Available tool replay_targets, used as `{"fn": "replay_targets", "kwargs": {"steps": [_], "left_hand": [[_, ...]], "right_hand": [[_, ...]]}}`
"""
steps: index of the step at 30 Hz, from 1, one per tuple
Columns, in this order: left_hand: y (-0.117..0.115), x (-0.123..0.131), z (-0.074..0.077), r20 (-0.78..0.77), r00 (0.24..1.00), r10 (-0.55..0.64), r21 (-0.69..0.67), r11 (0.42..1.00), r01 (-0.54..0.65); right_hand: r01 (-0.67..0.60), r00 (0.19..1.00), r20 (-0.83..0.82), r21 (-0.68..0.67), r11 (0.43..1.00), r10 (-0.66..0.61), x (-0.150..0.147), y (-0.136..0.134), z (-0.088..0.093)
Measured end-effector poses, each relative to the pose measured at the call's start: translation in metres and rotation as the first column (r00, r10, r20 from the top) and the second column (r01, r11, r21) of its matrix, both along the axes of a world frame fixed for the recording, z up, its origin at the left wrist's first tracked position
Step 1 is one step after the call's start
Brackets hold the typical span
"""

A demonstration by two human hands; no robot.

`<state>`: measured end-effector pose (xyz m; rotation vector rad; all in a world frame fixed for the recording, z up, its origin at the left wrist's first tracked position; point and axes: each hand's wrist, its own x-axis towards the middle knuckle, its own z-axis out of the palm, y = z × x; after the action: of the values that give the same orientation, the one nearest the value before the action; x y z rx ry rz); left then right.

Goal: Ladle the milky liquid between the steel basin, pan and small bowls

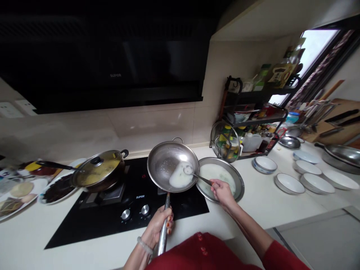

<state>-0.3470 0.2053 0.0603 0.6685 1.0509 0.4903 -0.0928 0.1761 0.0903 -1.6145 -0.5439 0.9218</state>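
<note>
My left hand [162,225] is wrapped round the long metal handle of a wok [160,161], tilted over the right burner. White milky liquid [178,181] pools in the lower right of the wok. In my right hand [222,192] is a ladle [200,178], gripped by its handle, with its bowl down in the liquid inside the wok. Right beside the wok, partly behind my right hand, stands a wide metal basin [241,186] holding more white liquid with bits of green in it.
A lidded pan [97,170] of yellowish food sits on the left burner of the black hob [180,206]. A plate of dark food [60,188] lies left of it. Several bowls [289,183] stand on the right counter. Behind are a spice rack [253,123] and glass lid [225,140]; the range hood [118,90] hangs above.
</note>
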Motion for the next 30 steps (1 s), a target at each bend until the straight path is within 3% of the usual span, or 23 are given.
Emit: {"fn": "replay_targets", "kwargs": {"steps": [12,21,24,26,28,30], "left_hand": [[0.0,-0.002,-0.002,-0.004,1.0,-0.008,0.005,1.0,0.008],[0.0,-0.001,-0.001,-0.008,1.0,-0.008,0.006,1.0,0.008],[0.001,-0.001,-0.002,-0.002,1.0,-0.007,0.003,1.0,0.007],[0.001,-0.001,-0.002,-0.002,1.0,-0.011,0.004,1.0,0.011],[0.001,-0.001,-0.002,-0.004,1.0,-0.013,0.007,1.0,0.013],[0.001,-0.001,-0.002,-0.011,1.0,-0.012,0.007,1.0,0.012]], "right_hand": [[0.013,0.987,-0.158,0.016,1.0,-0.01,0.003,-0.032,0.024],[0.116,0.98,-0.167,0.031,0.993,-0.109,0.03,-0.068,0.037],[0.134,0.991,-0.012,0.024,0.991,-0.134,0.045,-0.078,0.025],[0.106,0.972,0.206,0.04,0.994,-0.112,0.056,-0.085,0.01],[0.058,0.873,0.482,0.059,0.997,-0.08,0.064,-0.092,-0.006],[0.002,0.679,0.73,0.095,0.995,-0.071,0.07,-0.098,-0.02]]}}
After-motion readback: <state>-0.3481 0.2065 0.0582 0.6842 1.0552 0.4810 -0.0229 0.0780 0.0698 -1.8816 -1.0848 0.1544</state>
